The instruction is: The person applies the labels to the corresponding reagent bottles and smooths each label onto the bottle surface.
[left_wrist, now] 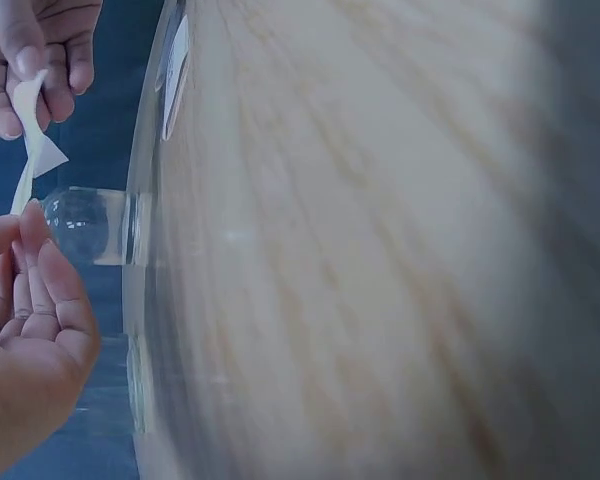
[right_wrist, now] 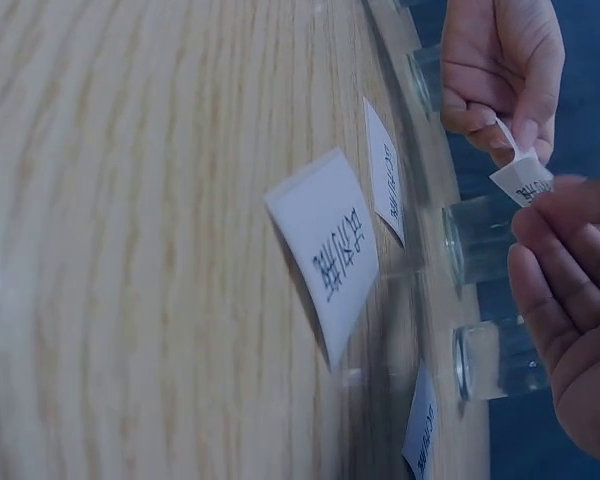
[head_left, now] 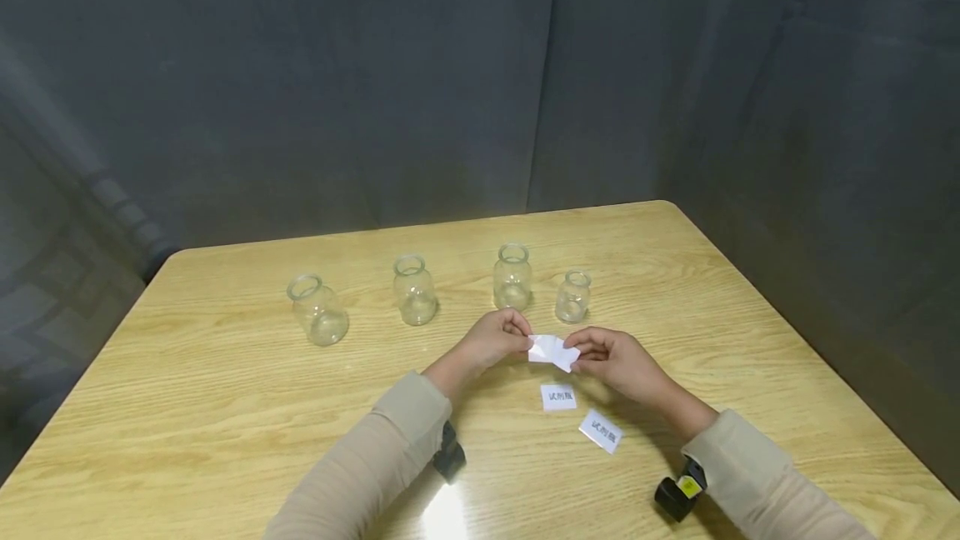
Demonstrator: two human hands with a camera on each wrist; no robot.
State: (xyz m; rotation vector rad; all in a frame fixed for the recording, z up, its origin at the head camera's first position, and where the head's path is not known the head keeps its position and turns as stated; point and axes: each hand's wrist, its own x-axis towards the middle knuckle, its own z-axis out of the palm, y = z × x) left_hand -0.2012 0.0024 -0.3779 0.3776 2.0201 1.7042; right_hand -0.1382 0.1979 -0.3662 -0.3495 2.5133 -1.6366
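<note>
A small white label (head_left: 553, 352) with dark characters is held up between both hands, bent in the middle. My left hand (head_left: 491, 342) pinches its left end between thumb and fingers. The other end is pinched by my right hand (head_left: 617, 361). In the right wrist view the label (right_wrist: 523, 178) shows printing on one face, and a thin white strip curls up from it toward the left hand (right_wrist: 505, 70). Below the hands, a printed label (head_left: 558, 397) lies on the table, and a second label (head_left: 601, 431) sits at an angle nearer to me.
Beyond the hands stand a clear glass jar (head_left: 512, 277) and a smaller jar (head_left: 573, 297). Two more glass jars, one upright-looking (head_left: 415, 290) and one at the far left (head_left: 318, 311), share the wooden table (head_left: 187, 407). Another label (right_wrist: 421, 425) shows low in the right wrist view.
</note>
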